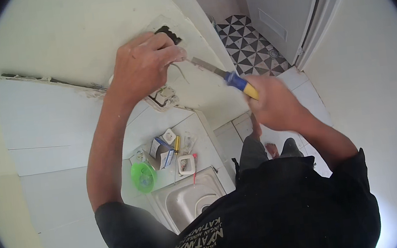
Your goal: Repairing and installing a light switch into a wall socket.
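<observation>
One dark, ragged-edged cavity opens in the wall, and two bare hands are at work near it. The left hand lies against the wall at its left, covering part of it; that grip is bent, thumb near fingers (whether it pinches anything, I cannot tell). The right hand is to the cavity's lower right, its grip closed round the blue-and-yellow handle of one flat-bladed hand tool, whose blade points up toward the left fingertips.

Just below the cavity hang one thin wire and one white electrical fitting, partly hidden by the left wrist. Well below it, the worktop carries one green bowl, one open cardboard box, one round-faced white socket, one yellow-handled tool, one white square frame and one slim red tool. Farther below the cavity is one steel sink, its near part blocked by the black shirt. To the cavity's right stands one door.
</observation>
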`<state>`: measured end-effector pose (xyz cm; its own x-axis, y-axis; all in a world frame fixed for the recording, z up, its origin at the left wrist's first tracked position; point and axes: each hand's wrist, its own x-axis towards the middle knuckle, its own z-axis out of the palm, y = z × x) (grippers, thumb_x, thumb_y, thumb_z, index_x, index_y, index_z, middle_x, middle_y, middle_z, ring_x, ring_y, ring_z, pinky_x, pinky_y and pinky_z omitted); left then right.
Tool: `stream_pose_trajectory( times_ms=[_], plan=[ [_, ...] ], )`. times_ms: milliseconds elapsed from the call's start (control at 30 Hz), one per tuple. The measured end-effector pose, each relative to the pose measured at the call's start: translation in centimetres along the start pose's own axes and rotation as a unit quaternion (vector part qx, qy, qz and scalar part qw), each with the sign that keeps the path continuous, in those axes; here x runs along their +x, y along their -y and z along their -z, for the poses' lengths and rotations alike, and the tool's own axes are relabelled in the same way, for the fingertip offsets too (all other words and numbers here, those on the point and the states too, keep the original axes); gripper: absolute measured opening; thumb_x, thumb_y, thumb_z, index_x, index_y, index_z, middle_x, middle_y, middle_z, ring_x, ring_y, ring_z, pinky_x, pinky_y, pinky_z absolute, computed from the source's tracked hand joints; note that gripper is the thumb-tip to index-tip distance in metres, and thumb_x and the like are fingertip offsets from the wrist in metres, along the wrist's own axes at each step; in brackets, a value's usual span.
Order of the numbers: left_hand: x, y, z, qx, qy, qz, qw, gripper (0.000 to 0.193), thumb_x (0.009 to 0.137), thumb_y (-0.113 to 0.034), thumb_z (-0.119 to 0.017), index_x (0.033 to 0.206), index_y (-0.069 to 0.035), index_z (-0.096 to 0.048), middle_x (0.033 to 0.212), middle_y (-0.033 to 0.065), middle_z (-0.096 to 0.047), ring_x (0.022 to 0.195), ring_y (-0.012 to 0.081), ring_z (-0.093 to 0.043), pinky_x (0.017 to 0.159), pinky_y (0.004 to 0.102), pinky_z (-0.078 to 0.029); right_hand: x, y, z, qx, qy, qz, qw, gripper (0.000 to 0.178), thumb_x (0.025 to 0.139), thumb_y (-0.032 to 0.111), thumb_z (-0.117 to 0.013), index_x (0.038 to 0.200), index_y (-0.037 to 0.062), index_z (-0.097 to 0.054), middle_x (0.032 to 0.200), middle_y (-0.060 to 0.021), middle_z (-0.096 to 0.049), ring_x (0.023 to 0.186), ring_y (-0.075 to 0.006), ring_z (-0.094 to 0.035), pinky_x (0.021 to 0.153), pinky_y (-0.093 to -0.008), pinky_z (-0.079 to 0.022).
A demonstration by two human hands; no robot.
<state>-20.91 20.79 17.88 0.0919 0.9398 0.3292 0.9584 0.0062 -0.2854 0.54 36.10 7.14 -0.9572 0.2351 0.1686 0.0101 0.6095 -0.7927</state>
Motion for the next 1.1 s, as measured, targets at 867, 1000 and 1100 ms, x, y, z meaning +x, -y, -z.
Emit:
stream_pose_trajectory(
  times_ms=[867,1000,1100],
  plan=[
    [1.1,0.0,0.4,-0.051,0.032,0.115,0.992,0.019,0.072,0.005,-0.064,0.084,-0.009,-0.067,0.078,0.0026,-0.064,0.064,0.0231,-0.064,0.056,0.0344,-0.05,3.4,-2.7,-3.9,0.145,-0.04,0.04,0.988,0.02,0.072,0.002,-0.056,0.091,-0.0012,-0.063,0.095,-0.022,-0.06,0.091,-0.0397,-0.06,0.082,-0.0441,-0.047],
    [0.9,0.4,0.5,-0.053,0.023,0.109,0.992,0.019,0.072,0.005,-0.064,0.085,-0.009,-0.067,0.079,0.0027,-0.065,0.064,0.0234,-0.064,0.055,0.0344,-0.05,4.0,-2.1,-3.8,0.151,-0.042,0.044,0.987,0.02,0.072,0.002,-0.056,0.09,-0.0011,-0.063,0.094,-0.0217,-0.061,0.089,-0.0393,-0.061,0.082,-0.0437,-0.047],
    [0.9,0.5,0.6,-0.056,0.028,0.112,0.992,0.018,0.072,0.005,-0.064,0.084,-0.009,-0.068,0.08,0.0026,-0.066,0.064,0.0235,-0.064,0.055,0.0348,-0.05,4.3,-1.9,-3.7,0.163,-0.04,0.053,0.984,0.018,0.073,0.004,-0.057,0.089,-0.002,-0.063,0.092,-0.0235,-0.061,0.09,-0.0403,-0.061,0.083,-0.0456,-0.047]
  ],
)
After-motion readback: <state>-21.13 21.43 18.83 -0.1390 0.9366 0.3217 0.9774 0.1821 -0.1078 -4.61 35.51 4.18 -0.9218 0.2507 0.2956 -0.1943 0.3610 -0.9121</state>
